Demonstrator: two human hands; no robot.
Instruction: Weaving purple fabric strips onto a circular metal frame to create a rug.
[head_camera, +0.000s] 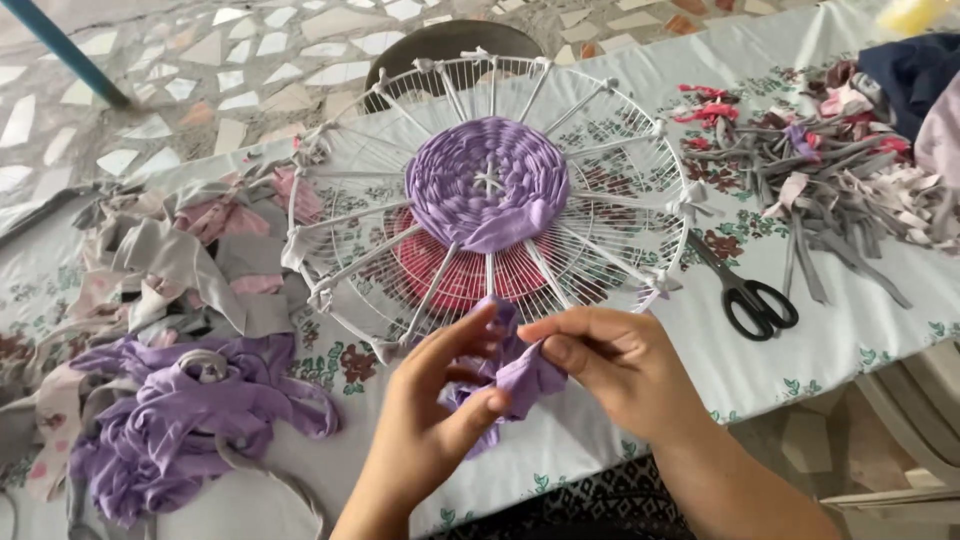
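A white wire fan guard (330, 215) stands tilted on the table, with white strips stretched across it like spokes. A round purple woven patch (487, 185) fills its centre, over a red disc (455, 275) behind. My left hand (430, 410) and my right hand (610, 360) both pinch a purple fabric strip (525, 378) just below the guard's lower rim. The strip runs up toward the woven patch.
Black scissors (750, 295) lie right of the guard. Grey, pink and red fabric strips (835, 175) pile at the back right. Purple cloth (190, 420) and grey-pink scraps (190, 250) lie at the left. A floral tablecloth (860, 340) covers the table; its front edge is near my wrists.
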